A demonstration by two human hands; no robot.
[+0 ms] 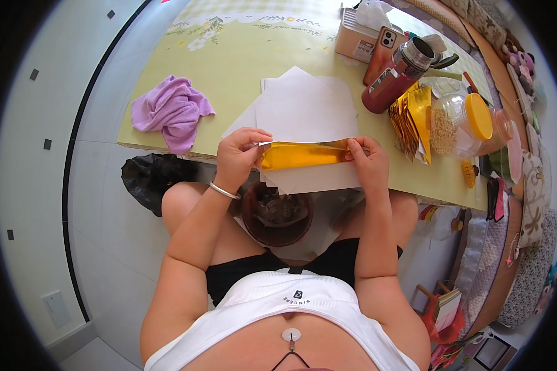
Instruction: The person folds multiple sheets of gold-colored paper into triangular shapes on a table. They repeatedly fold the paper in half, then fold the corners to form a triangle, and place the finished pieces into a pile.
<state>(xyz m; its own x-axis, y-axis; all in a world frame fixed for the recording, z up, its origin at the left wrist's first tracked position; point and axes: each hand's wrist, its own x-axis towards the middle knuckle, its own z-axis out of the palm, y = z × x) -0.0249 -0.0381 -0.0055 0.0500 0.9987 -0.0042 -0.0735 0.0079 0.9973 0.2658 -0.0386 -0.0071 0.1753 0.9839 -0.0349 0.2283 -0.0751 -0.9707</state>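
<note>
A strip of shiny gold foil paper with a pale edge is stretched between my two hands, above white paper sheets at the table's near edge. My left hand pinches its left end, thumb and fingers pressed together; a silver bangle circles that wrist. At the other end, my right hand grips the foil between thumb and fingers. Beneath and beyond lie several white paper sheets, loosely stacked at differing angles. To the right stands a bunch of folded gold foil papers.
A purple cloth lies on the table's left. At the right are a dark red thermos, a phone, a white box and a yellow-lidded clear jar. Below the table edge stand a brown bin and a black bag.
</note>
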